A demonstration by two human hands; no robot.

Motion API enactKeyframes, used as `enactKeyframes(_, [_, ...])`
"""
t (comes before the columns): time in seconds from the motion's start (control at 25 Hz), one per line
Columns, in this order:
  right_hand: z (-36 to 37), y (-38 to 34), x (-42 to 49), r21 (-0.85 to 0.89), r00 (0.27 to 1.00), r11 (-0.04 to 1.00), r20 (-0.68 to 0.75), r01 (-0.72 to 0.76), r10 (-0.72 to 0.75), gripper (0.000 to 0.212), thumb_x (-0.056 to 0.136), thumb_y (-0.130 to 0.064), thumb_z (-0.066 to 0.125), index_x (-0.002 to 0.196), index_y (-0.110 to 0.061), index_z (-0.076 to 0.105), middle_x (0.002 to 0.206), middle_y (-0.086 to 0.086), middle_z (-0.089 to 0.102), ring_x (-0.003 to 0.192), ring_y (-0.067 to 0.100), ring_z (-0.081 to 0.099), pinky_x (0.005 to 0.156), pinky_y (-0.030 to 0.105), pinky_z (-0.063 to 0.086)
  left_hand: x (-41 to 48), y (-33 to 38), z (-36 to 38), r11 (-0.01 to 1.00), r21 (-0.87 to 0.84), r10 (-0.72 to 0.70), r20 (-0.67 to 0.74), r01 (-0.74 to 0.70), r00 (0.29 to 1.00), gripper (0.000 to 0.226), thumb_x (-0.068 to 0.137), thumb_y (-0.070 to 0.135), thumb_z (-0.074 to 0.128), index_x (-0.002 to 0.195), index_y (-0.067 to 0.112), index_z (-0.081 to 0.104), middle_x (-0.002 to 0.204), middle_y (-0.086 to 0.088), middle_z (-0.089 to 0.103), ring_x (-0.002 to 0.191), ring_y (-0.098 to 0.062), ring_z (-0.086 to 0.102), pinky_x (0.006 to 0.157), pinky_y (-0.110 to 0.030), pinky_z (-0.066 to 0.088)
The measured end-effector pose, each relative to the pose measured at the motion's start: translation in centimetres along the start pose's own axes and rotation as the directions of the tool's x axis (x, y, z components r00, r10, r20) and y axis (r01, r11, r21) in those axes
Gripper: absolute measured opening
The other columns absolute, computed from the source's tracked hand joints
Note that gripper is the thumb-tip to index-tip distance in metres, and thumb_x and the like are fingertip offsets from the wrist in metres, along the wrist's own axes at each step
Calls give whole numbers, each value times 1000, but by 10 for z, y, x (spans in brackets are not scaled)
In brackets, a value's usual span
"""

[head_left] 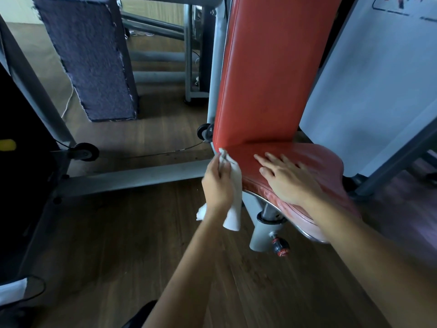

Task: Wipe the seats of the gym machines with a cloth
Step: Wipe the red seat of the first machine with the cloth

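Two bare hands are at the red seat [307, 157] of the gym machine. The left hand [218, 183] grips a white cloth [233, 200] and holds its upper end against the seat's left edge, just below the red backrest [272, 67]. The right hand [286, 176] lies flat on the seat with straight, spread fingers and holds nothing.

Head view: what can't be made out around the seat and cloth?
Head view throughout.
- Left hand: its fingers are mostly hidden behind its own back and the cloth.
- Seat: near part covered by the right hand and forearm; front rim blurred.
- Backrest: top cut off by the upper edge.
- Panel logo: cropped by the upper edge, unreadable.
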State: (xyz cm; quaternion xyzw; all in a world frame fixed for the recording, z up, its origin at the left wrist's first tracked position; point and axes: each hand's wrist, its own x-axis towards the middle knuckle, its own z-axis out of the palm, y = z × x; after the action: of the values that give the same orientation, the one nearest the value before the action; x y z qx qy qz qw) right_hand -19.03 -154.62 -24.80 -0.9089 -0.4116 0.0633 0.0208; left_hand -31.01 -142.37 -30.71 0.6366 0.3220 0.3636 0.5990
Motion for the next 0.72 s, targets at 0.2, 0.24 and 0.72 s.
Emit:
enactKeyframes(0.2, [0, 0, -2, 11, 1000, 1000, 0, 4, -4, 49, 107, -49, 18, 156, -51, 14, 167, -15, 14, 154, 21, 14, 120, 53, 13, 46, 12, -12, 993, 4, -114, 111, 114, 987, 30, 102, 27, 48, 119, 26, 72, 113, 12, 72, 108, -2, 63, 100, -27, 51])
enactKeyframes(0.24, [0, -1, -1, 14, 1000, 1000, 3, 2, -2, 49, 107, -49, 18, 156, -51, 14, 167, -15, 14, 154, 21, 14, 120, 53, 13, 34, 10, -13, 993, -20, -112, 100, 114, 989, 30, 103, 27, 49, 124, 26, 70, 115, 12, 71, 109, 0, 62, 100, -27, 50])
enactKeyframes(0.72, [3, 1, 0, 8, 1000, 1000, -8, 6, -6, 49, 107, -49, 17, 156, -51, 13, 167, -14, 14, 154, 23, 15, 120, 54, 14, 37, 10, -15, 984, 4, -179, 99, 180, 979, 32, 99, 40, 48, 118, 31, 72, 109, 10, 73, 107, -8, 66, 100, -37, 53])
